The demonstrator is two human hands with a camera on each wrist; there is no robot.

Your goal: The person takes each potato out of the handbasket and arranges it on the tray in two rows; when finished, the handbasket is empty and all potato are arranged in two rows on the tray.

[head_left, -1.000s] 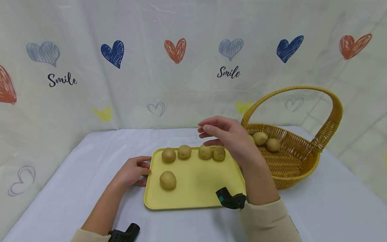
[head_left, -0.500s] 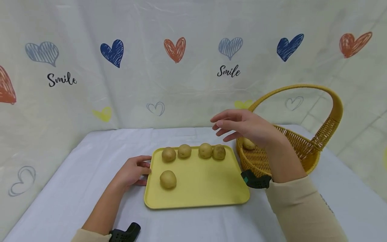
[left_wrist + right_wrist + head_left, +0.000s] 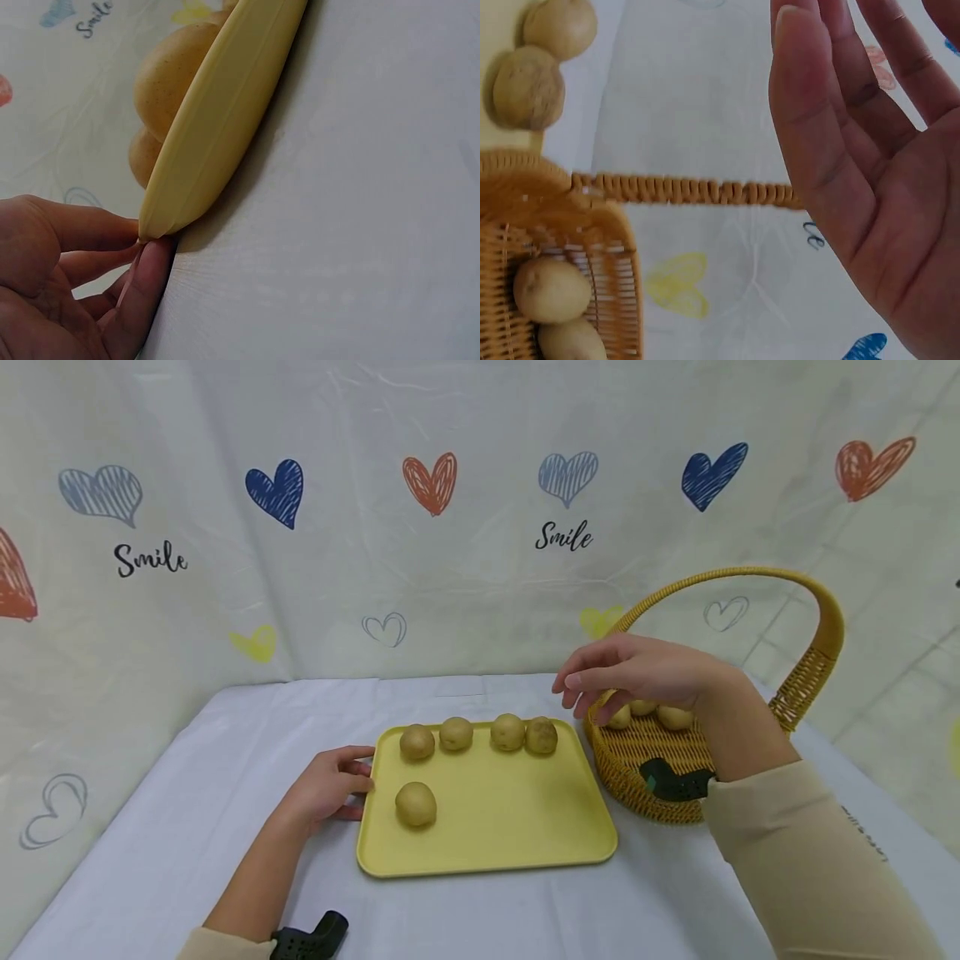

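Note:
A yellow tray [image 3: 495, 827] lies on the table with several potatoes on it. A row of potatoes [image 3: 507, 732] sits along its far edge, and a single potato [image 3: 416, 804] lies nearer on the left. My left hand [image 3: 327, 787] holds the tray's left edge; in the left wrist view its thumb [image 3: 146, 289] and forefinger meet at the rim. Over the left side of a wicker basket [image 3: 645, 802] my right hand [image 3: 637, 670] hovers with loosely bent fingers and nothing in it. Potatoes [image 3: 675, 718] lie inside the basket, partly hidden by that hand.
The basket's tall arched handle [image 3: 750, 574] rises behind my right wrist. A white cloth [image 3: 247, 735] covers the table. Behind it hangs a pale backdrop [image 3: 480, 593] printed with hearts. Each wrist wears a black device [image 3: 675, 781].
My right hand has moved right, from over the tray's far right corner to over the basket. The left hand, the tray and the potatoes on it stay in place.

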